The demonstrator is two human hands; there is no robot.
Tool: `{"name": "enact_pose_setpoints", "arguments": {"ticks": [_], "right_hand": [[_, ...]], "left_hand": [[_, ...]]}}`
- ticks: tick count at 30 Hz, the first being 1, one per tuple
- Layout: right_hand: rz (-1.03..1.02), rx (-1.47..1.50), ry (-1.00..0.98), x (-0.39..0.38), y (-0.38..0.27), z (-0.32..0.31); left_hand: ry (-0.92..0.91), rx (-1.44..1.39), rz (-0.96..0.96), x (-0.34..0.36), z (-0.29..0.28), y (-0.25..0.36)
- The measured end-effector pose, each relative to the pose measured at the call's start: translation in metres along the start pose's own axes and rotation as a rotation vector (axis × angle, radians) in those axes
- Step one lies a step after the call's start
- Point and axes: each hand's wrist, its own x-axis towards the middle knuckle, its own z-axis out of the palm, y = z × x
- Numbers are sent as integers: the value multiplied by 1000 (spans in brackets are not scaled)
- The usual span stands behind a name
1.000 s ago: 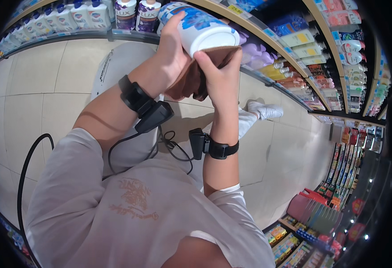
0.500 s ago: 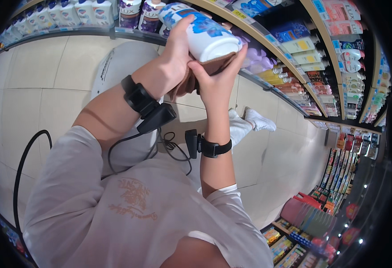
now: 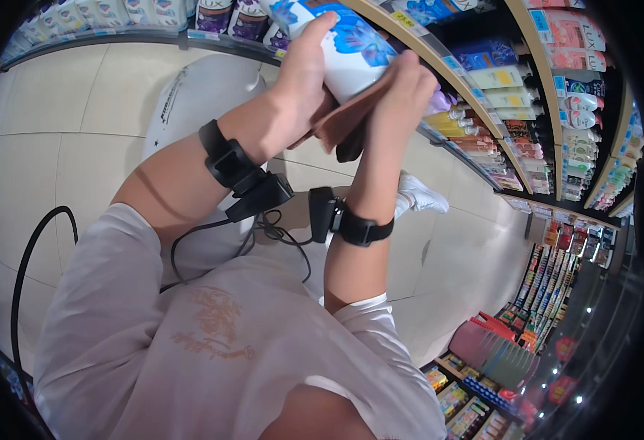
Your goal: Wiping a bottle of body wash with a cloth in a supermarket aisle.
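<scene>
At the upper middle, my left hand (image 3: 300, 88) grips a white bottle (image 3: 355, 48) with blue flower print, held tilted with its upper part toward the upper left. A folded brown cloth (image 3: 344, 117) lies against the bottle's lower end. My right hand (image 3: 399, 88) is closed on the cloth at that end, its fingers curled and the back of the hand showing; part of the cloth is hidden behind both hands. Black straps with small boxes and cables are on both forearms.
Shelves of toiletries (image 3: 505, 77) run along the top and right, with white bottles (image 3: 138, 12) at top left. Tiled floor (image 3: 43, 169) spreads below. My white shoe (image 3: 421, 194) is right of my hands. A pink-and-grey stack (image 3: 483, 345) sits by lower-right shelving.
My right hand has moved right and up and turned to show its back. The bottle's base is now mostly covered by the cloth and hand. My left hand has shifted slightly up.
</scene>
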Motion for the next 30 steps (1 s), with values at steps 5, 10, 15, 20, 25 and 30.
{"name": "enact_pose_setpoints", "arguments": {"ticks": [5,10,15,20,25,30], "right_hand": [[62,229,-74,5,11,7],[-411,-183,-6,-11,19,14],[-11,158,-18,14,7,2],[-374,-44,109,-9,5,13],[34,216,-49,-5,10,2],[623,1046,-203,1,6,-6]], "left_hand": [[-10,11,20,2,-1,5],[42,26,-7,7,-5,6],[52,4,48,6,0,-1],[-16,-12,30,5,5,1],[-92,28,81,5,6,1],[-194,138,184,1,5,5]]}}
